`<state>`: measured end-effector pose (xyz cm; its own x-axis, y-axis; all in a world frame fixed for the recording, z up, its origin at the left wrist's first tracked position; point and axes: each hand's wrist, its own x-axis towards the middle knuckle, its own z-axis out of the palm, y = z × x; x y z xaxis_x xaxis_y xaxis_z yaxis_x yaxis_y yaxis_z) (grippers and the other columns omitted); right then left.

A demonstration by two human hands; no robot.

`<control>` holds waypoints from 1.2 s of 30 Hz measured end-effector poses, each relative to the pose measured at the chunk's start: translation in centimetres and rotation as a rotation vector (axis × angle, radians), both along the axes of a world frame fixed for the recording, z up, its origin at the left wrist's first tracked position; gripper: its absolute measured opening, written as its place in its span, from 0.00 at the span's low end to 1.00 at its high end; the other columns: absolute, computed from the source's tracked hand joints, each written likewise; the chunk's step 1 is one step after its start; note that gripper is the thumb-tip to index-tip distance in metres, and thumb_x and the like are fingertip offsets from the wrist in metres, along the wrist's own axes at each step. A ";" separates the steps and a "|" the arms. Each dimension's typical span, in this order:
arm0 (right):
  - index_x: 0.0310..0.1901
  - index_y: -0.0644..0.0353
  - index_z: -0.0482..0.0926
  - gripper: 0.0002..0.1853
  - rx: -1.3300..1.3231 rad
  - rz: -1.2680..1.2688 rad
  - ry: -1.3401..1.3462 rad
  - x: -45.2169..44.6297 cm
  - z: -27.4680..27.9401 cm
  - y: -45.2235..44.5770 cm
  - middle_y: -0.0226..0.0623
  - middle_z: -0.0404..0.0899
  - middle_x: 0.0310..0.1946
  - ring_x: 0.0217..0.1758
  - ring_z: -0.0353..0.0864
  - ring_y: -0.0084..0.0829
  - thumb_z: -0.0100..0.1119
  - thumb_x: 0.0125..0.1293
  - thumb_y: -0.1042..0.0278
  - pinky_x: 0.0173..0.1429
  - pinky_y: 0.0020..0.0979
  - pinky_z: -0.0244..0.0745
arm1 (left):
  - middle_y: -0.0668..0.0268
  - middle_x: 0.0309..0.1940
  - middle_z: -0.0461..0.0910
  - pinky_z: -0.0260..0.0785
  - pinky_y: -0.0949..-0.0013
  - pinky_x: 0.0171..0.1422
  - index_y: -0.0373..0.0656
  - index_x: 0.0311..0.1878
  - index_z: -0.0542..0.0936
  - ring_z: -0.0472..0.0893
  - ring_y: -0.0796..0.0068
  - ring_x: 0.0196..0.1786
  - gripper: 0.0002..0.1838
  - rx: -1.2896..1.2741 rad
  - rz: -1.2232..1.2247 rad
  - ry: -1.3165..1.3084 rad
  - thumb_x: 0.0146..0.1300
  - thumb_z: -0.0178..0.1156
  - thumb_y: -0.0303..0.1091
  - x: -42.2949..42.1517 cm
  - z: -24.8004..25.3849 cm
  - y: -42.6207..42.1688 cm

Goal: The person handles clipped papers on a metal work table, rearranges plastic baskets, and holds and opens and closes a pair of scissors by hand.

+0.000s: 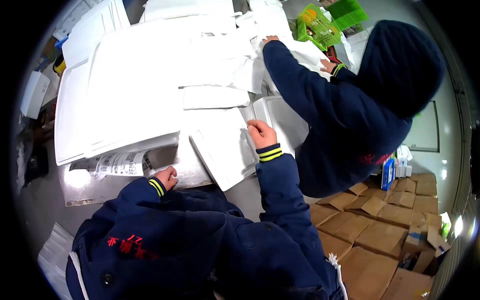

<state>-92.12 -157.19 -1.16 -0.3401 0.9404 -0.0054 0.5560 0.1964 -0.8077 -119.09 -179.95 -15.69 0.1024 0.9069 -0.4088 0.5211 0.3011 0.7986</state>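
Observation:
My left hand point(166, 177) is loosely curled at the near edge of the metal table point(190, 167), with nothing visible in it. Beside it, a strip of printed labels point(120, 164) curls out from under the stacked white foam lids point(135, 85). My right hand point(262, 134) has its fingers pinched together above the right side of a flat white foam lid point(225, 147). Whatever those fingers hold, if anything, is too small or hidden to make out. A white foam box point(282, 117) stands just right of that hand, and a white wrapped packet point(215, 98) lies beyond it.
A co-worker in a dark hooded jacket point(350, 110) leans over the table at right, both hands on white sheeting point(305, 52). Green baskets point(317, 27) stand behind. Cardboard boxes point(370, 240) cover the floor at lower right. Clear plastic wrap point(54, 257) lies at lower left.

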 end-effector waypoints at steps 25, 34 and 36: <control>0.65 0.54 0.51 0.51 0.026 -0.096 -0.827 -7.4 -13.2 40.2 0.58 0.50 0.64 0.66 0.57 0.46 0.70 0.38 0.59 0.66 0.33 0.57 | 0.47 0.53 0.71 0.63 0.61 0.60 0.36 0.60 0.60 0.70 0.50 0.57 0.49 -0.721 0.443 0.349 0.37 0.72 0.51 2.9 -1.0 3.0; 0.38 0.48 0.77 0.10 1.062 0.300 -0.715 -1.0 -13.3 55.4 0.29 0.81 0.37 0.41 0.80 0.31 0.46 0.58 0.65 0.43 0.33 0.74 | 0.50 0.53 0.72 0.63 0.61 0.60 0.39 0.61 0.60 0.70 0.52 0.57 0.48 -0.723 0.479 0.327 0.36 0.72 0.47 2.7 -2.2 2.1; 0.36 0.48 0.78 0.09 1.039 0.311 -0.804 -1.1 -13.6 56.0 0.29 0.81 0.37 0.42 0.79 0.29 0.46 0.57 0.65 0.42 0.33 0.74 | 0.50 0.53 0.72 0.64 0.61 0.60 0.39 0.60 0.61 0.71 0.51 0.56 0.48 -0.737 0.467 0.319 0.35 0.72 0.46 2.5 -1.6 2.4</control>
